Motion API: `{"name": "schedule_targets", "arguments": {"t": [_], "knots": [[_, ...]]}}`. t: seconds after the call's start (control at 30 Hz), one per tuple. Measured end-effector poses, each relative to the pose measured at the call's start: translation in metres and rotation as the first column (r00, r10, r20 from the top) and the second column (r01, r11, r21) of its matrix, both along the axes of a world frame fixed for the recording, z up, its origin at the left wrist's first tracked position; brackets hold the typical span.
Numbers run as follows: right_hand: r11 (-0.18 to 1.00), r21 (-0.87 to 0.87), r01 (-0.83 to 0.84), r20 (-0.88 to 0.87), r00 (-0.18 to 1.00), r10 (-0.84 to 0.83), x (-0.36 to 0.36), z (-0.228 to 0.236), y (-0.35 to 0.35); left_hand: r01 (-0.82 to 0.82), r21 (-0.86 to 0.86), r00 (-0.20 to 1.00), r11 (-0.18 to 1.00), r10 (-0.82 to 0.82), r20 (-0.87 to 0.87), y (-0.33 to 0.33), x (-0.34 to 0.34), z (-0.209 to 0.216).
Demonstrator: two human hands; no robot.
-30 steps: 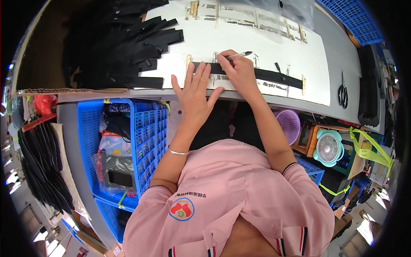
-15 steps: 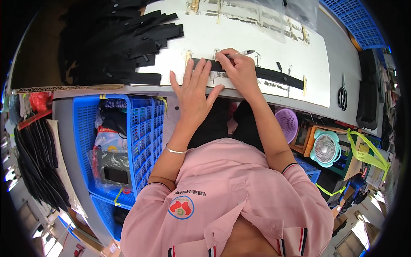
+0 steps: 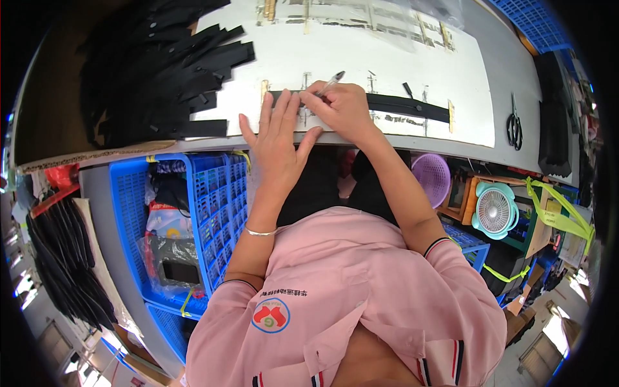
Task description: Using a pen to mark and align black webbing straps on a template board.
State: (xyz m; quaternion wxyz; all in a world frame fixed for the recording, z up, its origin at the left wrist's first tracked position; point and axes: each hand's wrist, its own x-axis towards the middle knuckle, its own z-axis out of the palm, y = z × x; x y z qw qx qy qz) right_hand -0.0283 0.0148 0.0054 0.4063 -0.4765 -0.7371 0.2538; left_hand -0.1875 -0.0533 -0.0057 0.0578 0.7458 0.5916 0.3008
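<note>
A long black strap [image 3: 400, 105] lies across a white sheet [image 3: 361, 58] on the grey table. My left hand [image 3: 278, 135] presses flat, fingers spread, on the strap's left end at the table's near edge. My right hand [image 3: 342, 109] is closed around a clear pen [image 3: 331, 83], its tip down at the strap just right of my left fingers. Both forearms come up from my pink shirt below.
A heap of black straps [image 3: 155, 77] covers the table's left part. Black scissors [image 3: 514, 124] lie at the right. Below the table edge stand a blue crate [image 3: 213, 206], a purple basket [image 3: 431, 175] and a small teal fan [image 3: 495, 211].
Both hands stay on the strap at almost the same spot; the left hand's fingers shifted slightly. The view has tilted a little.
</note>
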Motion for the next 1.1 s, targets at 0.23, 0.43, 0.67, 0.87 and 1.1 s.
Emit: {"name": "schedule_targets", "arguments": {"t": [0.23,0.43,0.67,0.87,1.1], "knots": [[0.945,-0.322,0.063,-0.274,0.949,-0.157,0.037,0.013,-0.013,0.010,-0.043,1.000,0.999,-0.010,-0.002,-0.001,-0.001,0.002],[0.915,-0.241,0.322,-0.196,0.908,-0.371,0.091,0.005,-0.017,0.026,-0.046,1.000,0.999,-0.026,-0.011,0.000,-0.002,0.000],[0.912,-0.224,0.345,-0.103,0.922,-0.374,0.090,0.004,-0.016,0.025,-0.055,1.000,0.998,-0.025,-0.001,-0.003,0.033,0.020],[0.922,-0.169,0.349,-0.076,0.928,-0.365,0.090,0.002,-0.016,0.324,-0.055,0.941,0.945,-0.315,0.123,0.004,0.073,0.016],[0.937,-0.095,0.336,-0.011,0.941,-0.338,0.091,0.001,-0.016,0.301,-0.053,0.952,0.952,-0.296,0.076,0.005,0.075,0.010]]}}
